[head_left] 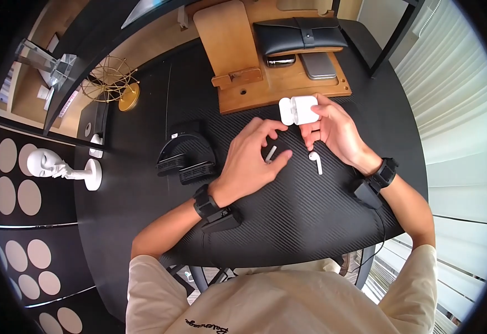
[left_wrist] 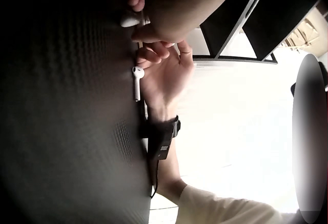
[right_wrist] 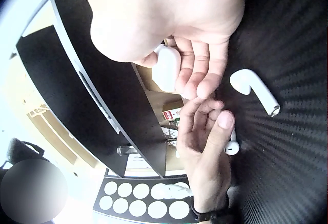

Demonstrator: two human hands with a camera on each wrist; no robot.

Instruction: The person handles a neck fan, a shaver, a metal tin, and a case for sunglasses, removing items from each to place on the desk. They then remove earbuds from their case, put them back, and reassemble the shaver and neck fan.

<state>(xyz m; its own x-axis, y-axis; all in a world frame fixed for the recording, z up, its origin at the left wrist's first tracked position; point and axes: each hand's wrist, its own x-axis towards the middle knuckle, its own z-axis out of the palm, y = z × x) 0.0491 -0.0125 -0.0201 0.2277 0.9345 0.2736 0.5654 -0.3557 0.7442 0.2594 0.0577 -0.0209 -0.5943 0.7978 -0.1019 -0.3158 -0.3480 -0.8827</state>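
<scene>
In the head view my right hand [head_left: 341, 133] grips a white earbud case [head_left: 306, 110] between thumb and fingers, its lid flipped out to the left. One white earbud [head_left: 316, 162] lies on the black desk just below that hand, stem pointing toward me. My left hand [head_left: 249, 158] hovers at left with thumb and fingers parted, its fingertips close to the lid. Between its thumb and fingers a second earbud [head_left: 271, 154] shows, partly covered; the right wrist view has this second earbud [right_wrist: 232, 147] beside the left thumb.
A wooden desk organizer [head_left: 282, 89] stands behind the case, carrying a black leather pouch [head_left: 299, 36] and a grey tin [head_left: 318, 65]. To the left are a black curved stand [head_left: 185, 158], a white face sculpture [head_left: 48, 164] and a gold wire ornament [head_left: 110, 80]. Blinds [head_left: 455, 83] hang at right.
</scene>
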